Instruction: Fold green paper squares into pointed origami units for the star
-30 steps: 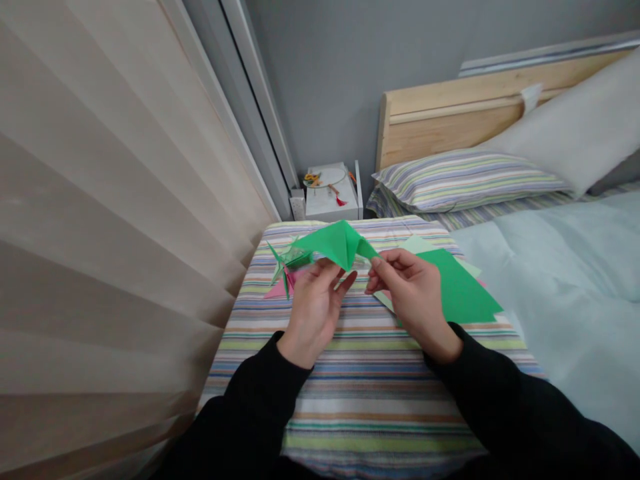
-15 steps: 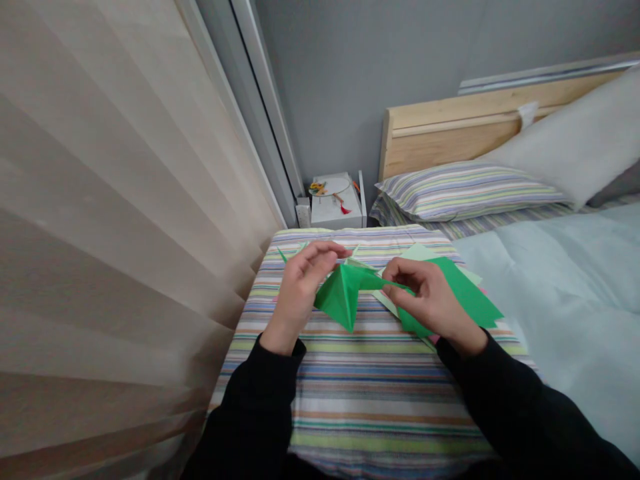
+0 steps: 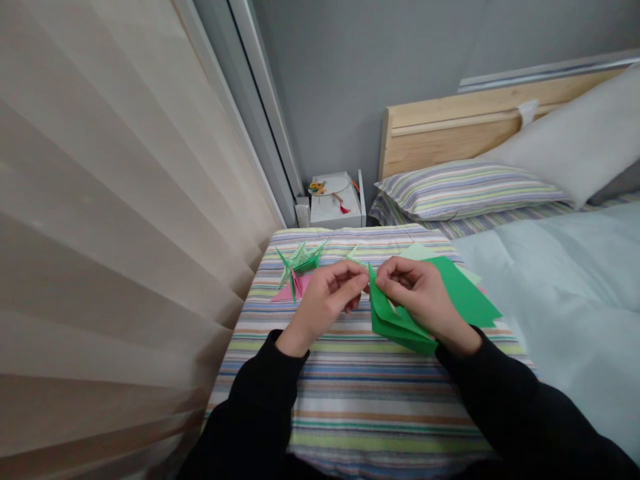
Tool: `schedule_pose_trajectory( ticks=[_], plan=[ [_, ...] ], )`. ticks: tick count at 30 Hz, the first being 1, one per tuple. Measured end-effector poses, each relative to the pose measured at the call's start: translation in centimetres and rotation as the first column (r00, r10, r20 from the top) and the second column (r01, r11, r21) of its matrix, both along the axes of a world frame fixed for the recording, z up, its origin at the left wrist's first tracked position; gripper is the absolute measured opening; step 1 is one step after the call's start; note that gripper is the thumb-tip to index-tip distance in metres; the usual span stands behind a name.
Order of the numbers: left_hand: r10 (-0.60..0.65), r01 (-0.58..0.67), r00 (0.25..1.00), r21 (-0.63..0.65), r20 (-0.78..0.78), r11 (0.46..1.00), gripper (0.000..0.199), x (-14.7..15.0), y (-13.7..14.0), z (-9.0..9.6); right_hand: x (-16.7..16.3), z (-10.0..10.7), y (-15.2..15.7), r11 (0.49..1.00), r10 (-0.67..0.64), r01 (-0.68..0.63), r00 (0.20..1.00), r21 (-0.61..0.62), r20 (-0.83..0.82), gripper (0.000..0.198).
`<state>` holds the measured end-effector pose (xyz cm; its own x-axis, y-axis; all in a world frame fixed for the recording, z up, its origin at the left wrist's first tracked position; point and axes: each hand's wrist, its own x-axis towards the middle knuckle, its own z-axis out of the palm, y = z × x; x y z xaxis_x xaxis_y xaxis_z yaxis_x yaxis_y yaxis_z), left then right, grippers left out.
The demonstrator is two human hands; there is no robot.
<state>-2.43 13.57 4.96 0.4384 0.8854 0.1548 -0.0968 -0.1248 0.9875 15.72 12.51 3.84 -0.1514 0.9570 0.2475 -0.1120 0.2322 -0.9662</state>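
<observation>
A bright green folded origami paper [image 3: 400, 327] is between my hands over the striped cloth, with a narrow point at its upper left and layered flaps below. My right hand [image 3: 425, 293] is closed, pinching the paper close to that point. With thumb and index finger together, my left hand [image 3: 333, 293] grips the edge of the same point; its other fingers curl behind. Just beyond my left hand lie folded green paper figures [image 3: 305, 260] and a pink one [image 3: 300, 285]. Under and past my right hand are flat green sheets [image 3: 467, 297] and pale green sheets [image 3: 417, 251].
The striped cloth [image 3: 370, 400] covers the surface in front of me. A beige curtain [image 3: 125, 233] hangs on the left, and a bed with a pale blue cover [image 3: 565, 280] adjoins on the right. Behind stands a small white cabinet [image 3: 333, 217] with small items on it.
The green paper has turned, its wide flaps swinging from the left to below my right hand. My left hand has moved right, close to my right hand, uncovering the folded figures.
</observation>
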Motion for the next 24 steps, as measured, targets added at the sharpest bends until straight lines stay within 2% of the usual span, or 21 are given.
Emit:
schedule_pose_trajectory(
  ticks=[5,9,16,19,24],
  plan=[
    [0.092,-0.092,0.996,-0.029,0.009,0.995,0.03,0.31,-0.07,-0.23,-0.07,-0.63,-0.16,0.998,0.031,-0.037,0.993,0.049,0.117,0.017],
    [0.139,-0.141,0.989,0.033,0.047,0.99,0.025,0.33,-0.15,-0.35,0.07,-0.65,-0.11,0.98,0.015,-0.056,0.977,0.19,0.211,0.015],
    [0.171,-0.173,0.985,0.093,0.031,0.981,0.024,0.42,-0.09,-0.32,-0.25,-0.69,-0.16,0.944,-0.098,0.024,0.973,0.328,0.211,0.016],
    [0.191,-0.196,0.98,0.11,0.059,0.974,0.025,0.56,0.0,-0.45,-0.41,-0.72,-0.34,0.906,-0.178,0.069,0.958,0.418,0.227,0.016],
    [0.224,-0.24,0.964,0.108,0.143,0.965,0.022,0.64,0.0,-0.53,-0.49,-0.57,-0.75,0.794,-0.368,0.122,0.876,0.595,0.311,0.02]
  ],
)
